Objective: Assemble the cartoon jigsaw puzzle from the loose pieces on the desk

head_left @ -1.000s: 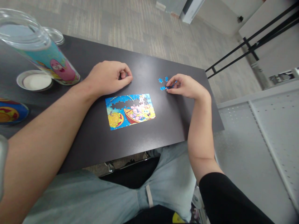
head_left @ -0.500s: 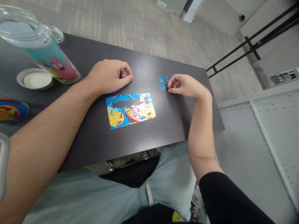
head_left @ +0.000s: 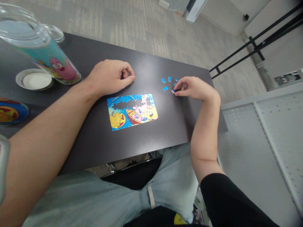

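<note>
A partly assembled jigsaw puzzle (head_left: 118, 121) lies flat on the dark table, with a cartoon burger and boat on it and a dark gap through its upper part. Just above its top edge rests my left hand (head_left: 112, 77), fingers loosely curled and no object visible in them. Right of the puzzle, my right hand (head_left: 190, 88) has thumb and fingertips closed on a small puzzle piece (head_left: 173, 91) at the tabletop. Several loose blue pieces lie close by, among them one piece (head_left: 163, 80) and another piece (head_left: 165, 89); one is partly hidden by the right fingers.
On the left stands a clear-topped cartoon canister (head_left: 59, 64), beside a round lid (head_left: 35, 80) and another clear lid (head_left: 55, 33). A blue printed container (head_left: 11, 111) is at the left edge. The table (head_left: 142, 138) ends just before my lap.
My right hand has shifted slightly right and toward me, uncovering loose pieces. A piece now shows at its fingertips. My left hand stays in place.
</note>
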Demonstrator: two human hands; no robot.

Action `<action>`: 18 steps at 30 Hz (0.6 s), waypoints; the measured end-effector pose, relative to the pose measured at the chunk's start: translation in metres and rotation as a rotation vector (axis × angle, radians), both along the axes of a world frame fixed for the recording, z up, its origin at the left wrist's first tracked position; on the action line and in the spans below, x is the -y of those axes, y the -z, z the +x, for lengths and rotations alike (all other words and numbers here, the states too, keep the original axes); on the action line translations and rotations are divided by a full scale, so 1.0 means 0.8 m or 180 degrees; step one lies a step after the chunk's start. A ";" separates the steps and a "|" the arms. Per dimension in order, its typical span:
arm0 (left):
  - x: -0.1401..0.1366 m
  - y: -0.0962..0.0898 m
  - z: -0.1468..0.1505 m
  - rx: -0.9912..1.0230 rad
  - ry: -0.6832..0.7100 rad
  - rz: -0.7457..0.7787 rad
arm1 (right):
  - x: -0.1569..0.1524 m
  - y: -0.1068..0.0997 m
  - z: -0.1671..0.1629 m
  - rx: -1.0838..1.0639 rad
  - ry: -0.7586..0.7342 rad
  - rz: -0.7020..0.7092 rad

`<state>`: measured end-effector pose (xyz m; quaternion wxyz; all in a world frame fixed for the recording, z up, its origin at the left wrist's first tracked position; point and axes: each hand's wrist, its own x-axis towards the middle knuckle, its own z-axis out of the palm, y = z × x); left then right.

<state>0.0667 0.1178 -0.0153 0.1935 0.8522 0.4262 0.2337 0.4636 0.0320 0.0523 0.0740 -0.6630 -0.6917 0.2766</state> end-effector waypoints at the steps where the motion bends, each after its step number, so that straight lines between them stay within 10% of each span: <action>1: 0.000 0.000 0.000 0.0014 -0.0007 0.0004 | -0.001 0.001 -0.002 0.0021 -0.0024 -0.0003; 18: 0.001 0.000 0.001 0.0061 -0.0022 -0.0060 | 0.001 0.005 0.001 -0.0025 0.0029 0.0081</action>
